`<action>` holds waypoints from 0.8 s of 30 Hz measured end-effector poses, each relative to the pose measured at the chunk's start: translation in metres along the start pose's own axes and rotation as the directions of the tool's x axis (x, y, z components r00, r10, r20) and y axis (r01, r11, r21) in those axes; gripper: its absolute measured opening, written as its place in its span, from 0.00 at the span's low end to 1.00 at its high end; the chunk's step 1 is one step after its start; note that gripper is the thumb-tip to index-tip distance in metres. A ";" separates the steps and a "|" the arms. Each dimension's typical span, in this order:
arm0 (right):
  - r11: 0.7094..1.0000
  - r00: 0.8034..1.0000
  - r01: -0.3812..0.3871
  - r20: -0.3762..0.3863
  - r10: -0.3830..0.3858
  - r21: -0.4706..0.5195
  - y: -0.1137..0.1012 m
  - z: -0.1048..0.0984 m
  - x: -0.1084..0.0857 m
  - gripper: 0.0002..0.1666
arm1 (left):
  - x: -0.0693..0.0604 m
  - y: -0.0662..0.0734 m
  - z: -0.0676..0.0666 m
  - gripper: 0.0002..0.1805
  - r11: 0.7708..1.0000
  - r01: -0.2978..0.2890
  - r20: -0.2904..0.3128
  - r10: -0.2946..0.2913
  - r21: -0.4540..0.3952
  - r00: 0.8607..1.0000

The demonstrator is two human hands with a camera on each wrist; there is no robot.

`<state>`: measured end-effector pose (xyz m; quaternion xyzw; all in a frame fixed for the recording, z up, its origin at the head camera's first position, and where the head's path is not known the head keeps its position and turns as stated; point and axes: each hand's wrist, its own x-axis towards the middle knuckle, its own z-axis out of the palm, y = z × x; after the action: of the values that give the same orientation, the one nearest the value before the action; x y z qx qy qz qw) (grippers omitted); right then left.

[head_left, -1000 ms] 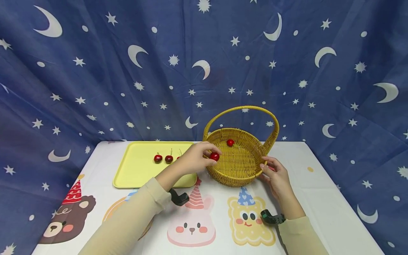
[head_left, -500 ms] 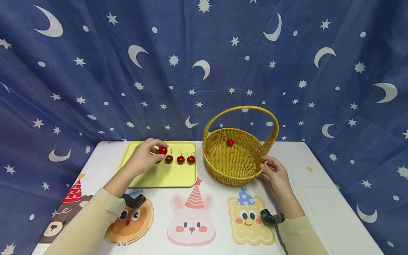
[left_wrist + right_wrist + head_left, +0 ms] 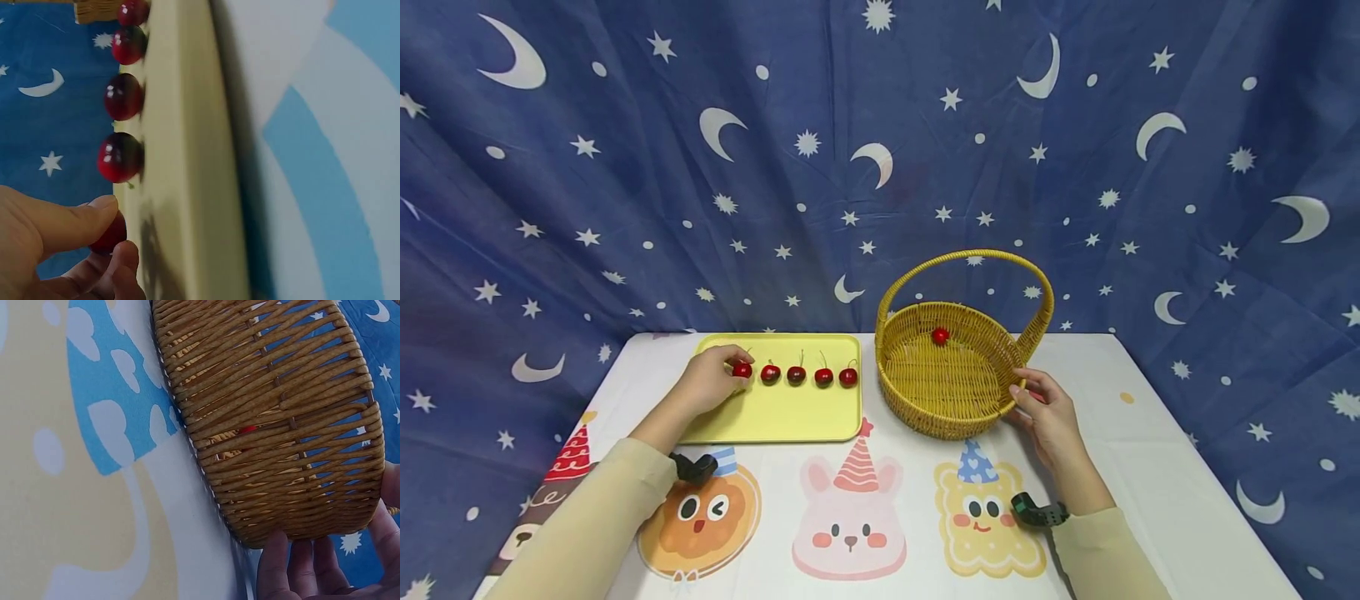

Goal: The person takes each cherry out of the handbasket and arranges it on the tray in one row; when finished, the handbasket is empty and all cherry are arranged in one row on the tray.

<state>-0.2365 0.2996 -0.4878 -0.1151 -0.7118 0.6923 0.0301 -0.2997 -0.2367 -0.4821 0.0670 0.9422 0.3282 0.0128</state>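
My left hand (image 3: 709,383) pinches a dark red cherry (image 3: 742,369) between thumb and fingers at the left end of a row of cherries. The row lies on a yellow tray (image 3: 790,421); in the left wrist view the nearest neighbouring cherry (image 3: 120,157) is a short gap from my fingertips. With my right hand (image 3: 1049,417) I hold the right rim of a woven basket (image 3: 951,427), thumb at the rim and fingers against its outer wall, as the right wrist view shows. One red cherry (image 3: 940,336) lies inside the basket, toward the back.
The basket's tall arched handle (image 3: 970,254) rises above it. A white tablecloth (image 3: 1075,346) with cartoon prints covers the table. Behind the table hangs a blue curtain (image 3: 805,250) with moons and stars.
My left hand has moved left from the basket's rim to the tray's left part, carrying a cherry to the left end of the row. The right hand has kept its hold on the basket.
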 end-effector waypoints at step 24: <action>1.000 1.000 -0.010 0.011 0.010 0.004 -0.001 -0.001 -0.001 0.24 | 0.000 0.004 -0.001 0.25 0.999 0.010 0.002 -0.010 0.048 1.000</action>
<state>-0.2357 0.3002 -0.4862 -0.1147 -0.7098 0.6946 0.0231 -0.2998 -0.2343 -0.4788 0.0631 0.9501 0.3051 0.0141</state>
